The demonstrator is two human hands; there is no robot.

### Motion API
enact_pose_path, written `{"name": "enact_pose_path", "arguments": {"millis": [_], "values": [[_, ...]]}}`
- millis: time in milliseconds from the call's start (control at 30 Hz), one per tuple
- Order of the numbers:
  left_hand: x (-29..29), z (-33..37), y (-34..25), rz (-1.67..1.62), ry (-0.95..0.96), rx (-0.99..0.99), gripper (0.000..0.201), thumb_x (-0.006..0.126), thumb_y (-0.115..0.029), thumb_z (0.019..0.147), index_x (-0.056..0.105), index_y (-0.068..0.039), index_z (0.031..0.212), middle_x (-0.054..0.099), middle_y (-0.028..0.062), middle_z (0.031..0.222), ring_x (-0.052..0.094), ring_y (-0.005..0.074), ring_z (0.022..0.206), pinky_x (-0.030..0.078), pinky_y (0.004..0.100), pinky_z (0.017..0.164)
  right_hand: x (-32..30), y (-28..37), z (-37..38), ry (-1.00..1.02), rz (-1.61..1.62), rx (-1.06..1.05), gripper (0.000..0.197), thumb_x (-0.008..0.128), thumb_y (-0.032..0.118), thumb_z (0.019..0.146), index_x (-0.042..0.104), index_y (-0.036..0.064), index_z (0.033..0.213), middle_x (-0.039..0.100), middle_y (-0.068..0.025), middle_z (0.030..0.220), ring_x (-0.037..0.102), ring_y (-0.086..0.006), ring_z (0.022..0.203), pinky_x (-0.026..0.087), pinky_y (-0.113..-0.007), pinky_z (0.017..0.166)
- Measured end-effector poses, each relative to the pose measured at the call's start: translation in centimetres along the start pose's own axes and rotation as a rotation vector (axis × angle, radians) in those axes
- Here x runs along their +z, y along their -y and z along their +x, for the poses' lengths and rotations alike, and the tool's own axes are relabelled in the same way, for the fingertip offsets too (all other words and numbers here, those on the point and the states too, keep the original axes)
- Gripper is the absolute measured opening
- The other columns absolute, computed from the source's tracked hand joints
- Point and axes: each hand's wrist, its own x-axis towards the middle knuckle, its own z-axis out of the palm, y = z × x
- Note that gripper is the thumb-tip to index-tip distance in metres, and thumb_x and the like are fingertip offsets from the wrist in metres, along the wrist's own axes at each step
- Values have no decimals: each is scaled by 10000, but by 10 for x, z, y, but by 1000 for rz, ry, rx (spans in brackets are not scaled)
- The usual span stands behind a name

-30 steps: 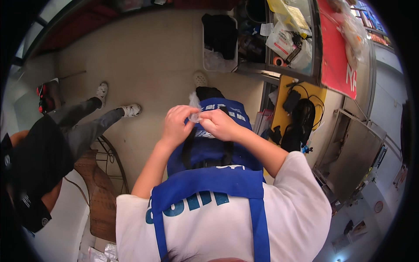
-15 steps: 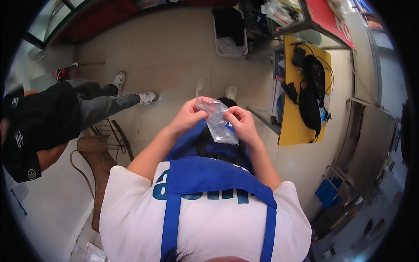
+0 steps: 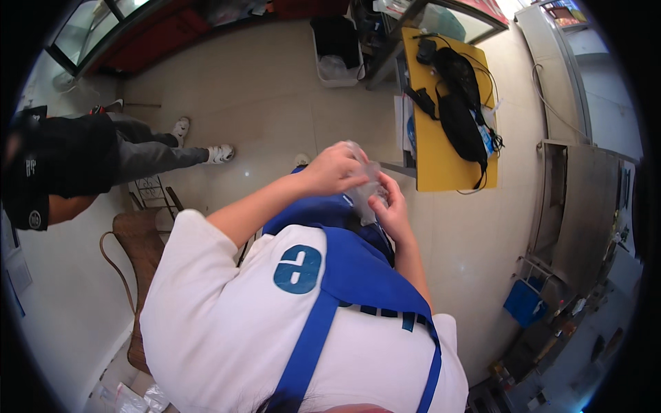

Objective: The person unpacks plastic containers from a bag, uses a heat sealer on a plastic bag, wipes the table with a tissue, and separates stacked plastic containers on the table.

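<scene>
A crumpled piece of thin, see-through plastic [image 3: 363,198] is between my hands in front of my blue apron. Whether it is a small bag or a disposable glove I cannot make out. My left hand [image 3: 332,171] is closed on its upper part, fingers bent over toward the right, with some plastic showing by the fingertips. Lower and to the right, my right hand [image 3: 392,212] pinches the plastic's right side between thumb and fingers. The lower end of the plastic hangs loose between the hands.
On the right stands a yellow table [image 3: 441,172] with black bags [image 3: 463,127] and cables on it. A white bin [image 3: 337,79] is at the far side. Another person [image 3: 76,155] is on the left, near a brown chair [image 3: 135,251]. A metal cabinet [image 3: 571,206] stands far right.
My body and view have turned to the right. My left hand has moved across the plastic toward my right hand; the plastic, earlier spread between both hands, is now more bunched up.
</scene>
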Motion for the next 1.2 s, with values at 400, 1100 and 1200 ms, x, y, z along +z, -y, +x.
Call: {"name": "enact_pose_path", "arguments": {"millis": [400,1100,1200], "values": [[230,48,-146,-276,584,4,364,622,-317,920,670,-40,689,645,112,820,607,278,899,494,365,742,-166,-50,-242,-310,525,213,92,647,83,857,580,49,806,618,-13,876,515,-82,771,413,-226,738],[252,12,-171,-705,116,-514,331,501,-320,988,664,-67,850,596,12,623,578,83,557,455,228,550,-224,-43,-269,-228,749,142,121,636,122,859,564,44,802,583,-56,727,552,-163,715,463,-312,748],[263,2,-158,-873,47,-503,348,510,-369,988,661,-75,880,606,21,647,573,94,544,468,235,545,-225,-37,-267,-222,932,67,159,669,167,863,568,47,834,589,-70,774,555,-196,771,456,-321,794]]}}
